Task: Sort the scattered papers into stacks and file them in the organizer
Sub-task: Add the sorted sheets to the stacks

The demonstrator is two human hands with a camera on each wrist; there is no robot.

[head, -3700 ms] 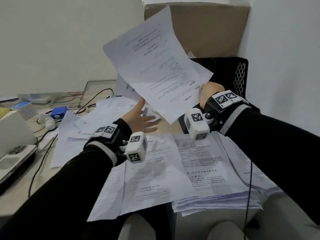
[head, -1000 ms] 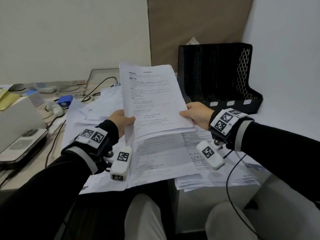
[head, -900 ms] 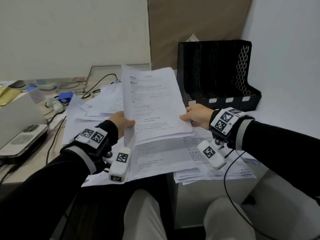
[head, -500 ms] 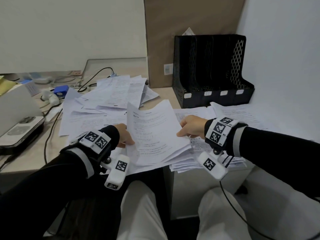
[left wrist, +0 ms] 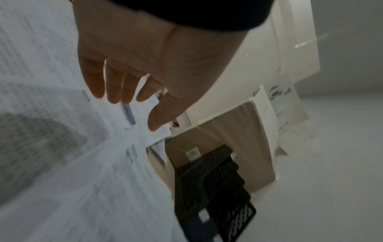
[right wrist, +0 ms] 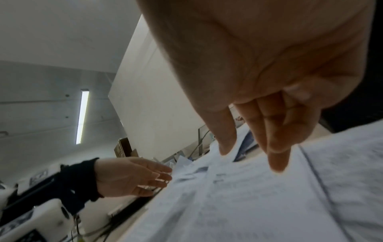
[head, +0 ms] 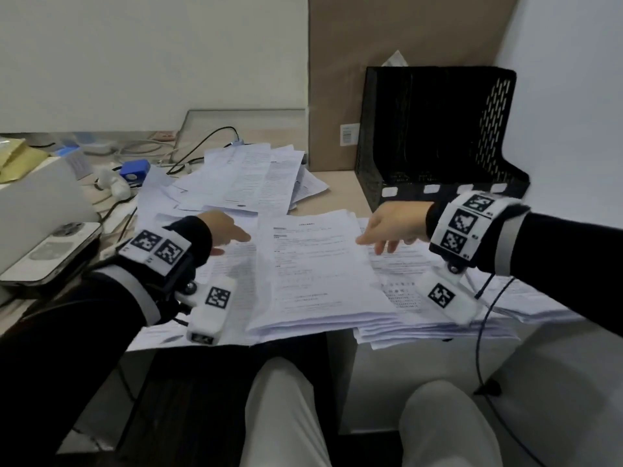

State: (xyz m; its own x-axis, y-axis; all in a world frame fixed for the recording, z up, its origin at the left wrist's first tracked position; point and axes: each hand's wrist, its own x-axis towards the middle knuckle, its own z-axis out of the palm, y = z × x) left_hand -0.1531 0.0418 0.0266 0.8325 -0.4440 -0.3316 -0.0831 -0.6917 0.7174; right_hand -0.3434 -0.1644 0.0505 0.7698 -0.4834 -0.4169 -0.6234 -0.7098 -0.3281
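With the sorted stack [head: 320, 264] lying flat at the worktop's near edge, both hands hover released: left hand [head: 222, 230] at its nine o'clock, right hand [head: 391, 224] at three. I'd square its fanned bottom edges before lifting it toward the organizer [head: 435, 136] at one o'clock.

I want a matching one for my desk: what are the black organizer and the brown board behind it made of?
Organizer: looks like matte black perforated metal, judging by the punched slots in its side wall; moulded plastic is possible. Brown board: looks like plain cardboard, dull tan with a small printed label.
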